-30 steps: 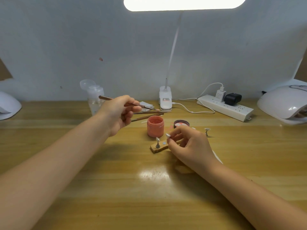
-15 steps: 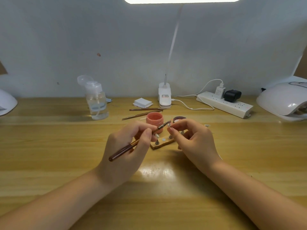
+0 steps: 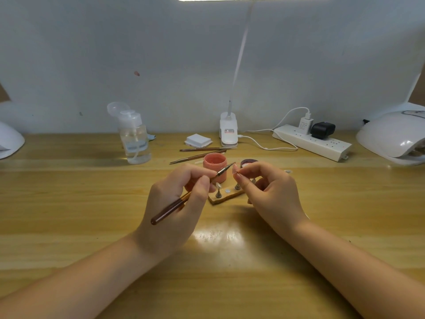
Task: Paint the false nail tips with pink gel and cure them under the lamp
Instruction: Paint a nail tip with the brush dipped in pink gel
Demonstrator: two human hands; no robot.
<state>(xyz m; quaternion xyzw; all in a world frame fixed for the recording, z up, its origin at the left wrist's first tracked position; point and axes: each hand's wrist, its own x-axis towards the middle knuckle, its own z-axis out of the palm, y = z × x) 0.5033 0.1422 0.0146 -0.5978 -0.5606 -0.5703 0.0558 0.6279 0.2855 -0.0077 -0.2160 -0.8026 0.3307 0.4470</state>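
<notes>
Left hand [image 3: 174, 203] grips a slim brown brush [image 3: 184, 199], fingers curled round the shaft, metal tip angled up toward the right hand [image 3: 269, 192]. Right hand pinches a small nail tip [image 3: 235, 168] between thumb and forefinger, raised just above a flat wooden stand [image 3: 220, 199]; brush tip and nail tip sit very near, contact cannot be told. On the stand, pegs carry further tips. Just behind stands an open round pink jar [image 3: 215, 162], smooth-walled. Beyond it lie two spare brushes [image 3: 200, 153]. A domed white curing lamp [image 3: 395, 134] occupies the far right table edge. The glossy wooden table [image 3: 230, 272] offers open room nearer the person.
</notes>
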